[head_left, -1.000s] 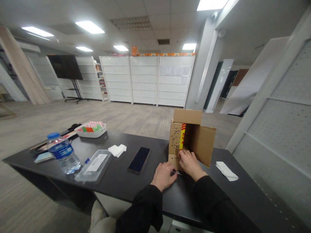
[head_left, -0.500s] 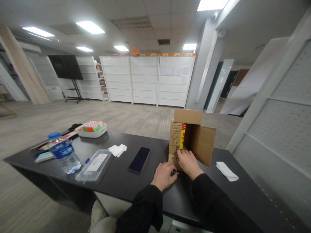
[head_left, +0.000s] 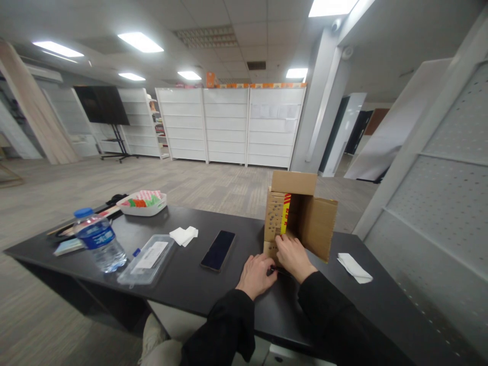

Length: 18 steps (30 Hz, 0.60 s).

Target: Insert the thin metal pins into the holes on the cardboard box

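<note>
An open cardboard box (head_left: 299, 203) lies on its side on the dark desk, its opening towards me and its flaps spread. Yellow tape with red print (head_left: 285, 213) runs along its left flap. My right hand (head_left: 294, 258) has its bent fingers on the lower edge of that flap; its thumb is hidden. Beside it, my left hand (head_left: 254, 275) rests on the desktop at the box's lower left corner. Its thumb and fingers close on a thin black object (head_left: 273, 268), mostly covered, whose kind I cannot tell.
Left of my hands lie a phone (head_left: 218, 250), folded white tissue (head_left: 184, 236) and a clear plastic case (head_left: 147, 260). A water bottle (head_left: 99, 241) and a white basket of wrapped packets (head_left: 143, 204) stand farther left. Another folded tissue (head_left: 354, 268) lies right of the box.
Both hands and the box hold nearly the same places. The whole view has shifted very slightly, and the thin black object shows a little less beside my left thumb.
</note>
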### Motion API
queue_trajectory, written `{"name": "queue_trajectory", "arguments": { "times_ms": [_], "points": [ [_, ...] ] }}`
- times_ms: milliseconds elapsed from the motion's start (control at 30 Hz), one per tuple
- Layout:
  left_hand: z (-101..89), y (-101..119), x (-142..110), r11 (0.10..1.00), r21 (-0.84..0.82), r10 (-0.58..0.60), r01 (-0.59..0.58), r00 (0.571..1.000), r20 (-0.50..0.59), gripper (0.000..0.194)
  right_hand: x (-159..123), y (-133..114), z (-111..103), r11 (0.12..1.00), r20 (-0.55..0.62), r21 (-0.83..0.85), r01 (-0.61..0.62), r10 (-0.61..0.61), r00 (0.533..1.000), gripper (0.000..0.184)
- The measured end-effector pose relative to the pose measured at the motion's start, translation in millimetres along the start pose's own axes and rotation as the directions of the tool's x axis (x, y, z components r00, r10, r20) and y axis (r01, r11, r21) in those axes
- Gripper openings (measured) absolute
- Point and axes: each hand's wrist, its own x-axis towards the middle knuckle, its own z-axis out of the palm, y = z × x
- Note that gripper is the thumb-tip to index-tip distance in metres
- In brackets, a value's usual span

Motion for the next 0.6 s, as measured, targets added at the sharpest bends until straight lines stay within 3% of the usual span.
{"name": "queue_trajectory", "arguments": {
  "times_ms": [600],
  "points": [
    [0.9,0.3,0.0,1.000,-0.015,-0.011,0.011,1.000,-0.002,0.014,0.5,3.7,4.0,0.995,0.074,0.029,-0.097,0.095,0.993,0.027]
  ]
}}
